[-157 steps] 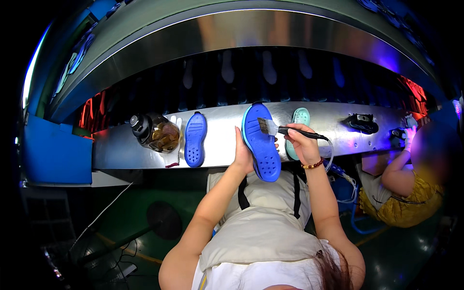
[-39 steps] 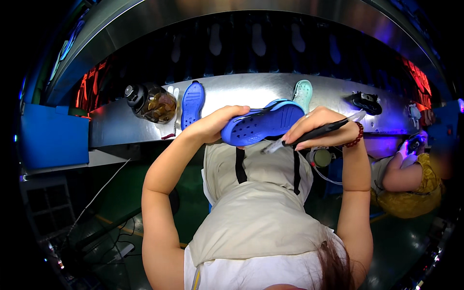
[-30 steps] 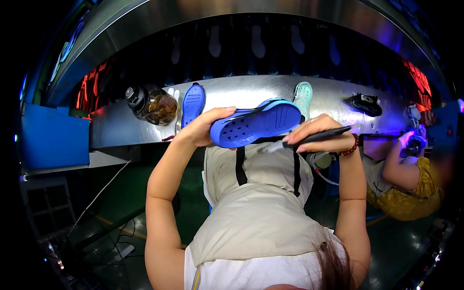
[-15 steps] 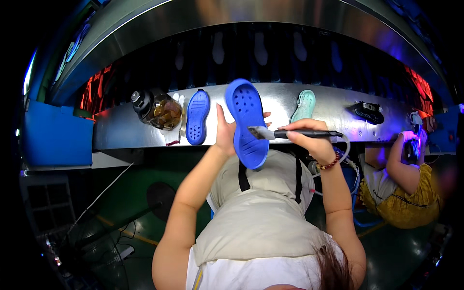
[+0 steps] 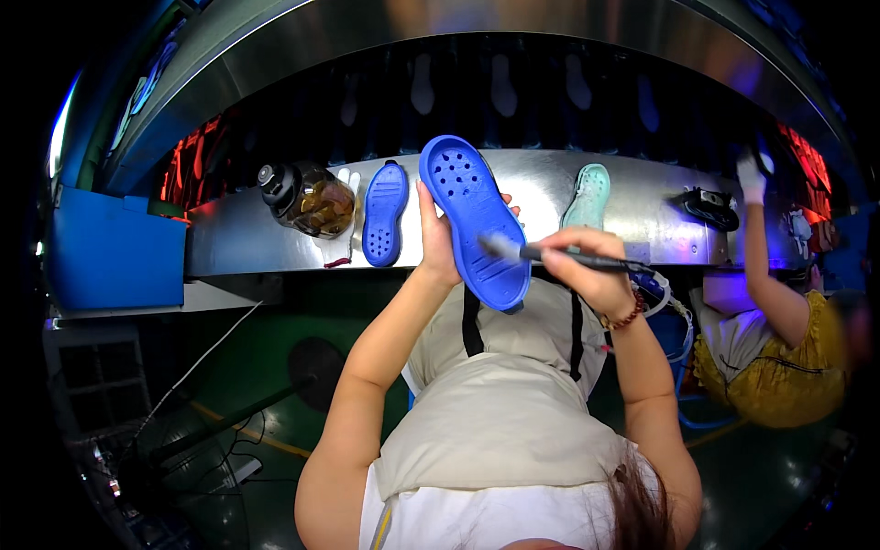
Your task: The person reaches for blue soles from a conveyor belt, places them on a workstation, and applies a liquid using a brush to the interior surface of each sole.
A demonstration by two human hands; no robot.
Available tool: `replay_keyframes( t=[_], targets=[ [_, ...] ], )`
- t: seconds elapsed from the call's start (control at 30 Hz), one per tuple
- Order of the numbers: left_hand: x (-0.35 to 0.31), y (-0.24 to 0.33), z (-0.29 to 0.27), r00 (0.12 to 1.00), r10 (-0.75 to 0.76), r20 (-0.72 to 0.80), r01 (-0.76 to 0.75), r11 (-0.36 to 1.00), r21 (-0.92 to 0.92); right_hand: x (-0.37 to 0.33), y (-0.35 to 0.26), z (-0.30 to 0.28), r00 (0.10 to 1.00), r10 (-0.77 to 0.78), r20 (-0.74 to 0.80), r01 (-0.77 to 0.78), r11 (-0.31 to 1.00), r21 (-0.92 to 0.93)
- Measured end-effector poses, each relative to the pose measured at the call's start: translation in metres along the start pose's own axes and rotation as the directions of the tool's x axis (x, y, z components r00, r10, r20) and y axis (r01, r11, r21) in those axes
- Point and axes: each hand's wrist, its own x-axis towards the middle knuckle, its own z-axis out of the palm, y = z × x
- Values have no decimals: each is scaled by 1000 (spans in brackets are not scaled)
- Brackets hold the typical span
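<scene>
While I'm standing around watching, figured I'd share some brushing tips. The blue sole point(image 5: 466, 206) is held up over the front edge of the metal surface point(image 5: 541, 183), with its holed end pointing away over the surface and its ridged end out past the edge, toward the lap. The left hand point(image 5: 440, 246) is wrapped around it from behind, thumb by the left rim and fingertips peeking past the right one. That's a decent grip imo, because it leaves the face open.

The right hand point(image 5: 598, 275) has the brush point(image 5: 533, 252) pinched by its black handle, pretty much like a pen. The bristles are blurry and lie over the ridged part; can't tell from here how hard they press, or whether they're carrying anything.

My two cents: go light, sweep along the ridges rather than just across, and tilt the sole with the left hand instead of bending the right wrist. Easy to skip the rim, and I'd guess stuff could pool in the holes, so dab there.

Also, the second blue sole point(image 5: 384, 216) lies near the front edge, left of center, and the mint sole point(image 5: 588, 195) sits beyond the right hand, so mind the elbows.
</scene>
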Motion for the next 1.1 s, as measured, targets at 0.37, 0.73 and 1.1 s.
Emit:
replay_keyframes(
  t=[0.37, 0.73, 1.1],
  targets=[
    [-2, 13, 17, 996, 84, -40, -85, 996, -8, -2, 19, -6, 991, -111, 73, 112, 994, -8],
    [-7, 18, 33, 994, 110, -27, -110, 993, -32, 0, 32, 11, 999, 44, 1, -32, 716, 697],
    [-7, 14, 34, 994, 107, 17, -105, 992, -74, -1, 9, 15, 996, -91, -18, 92, 986, 140]
  ],
)
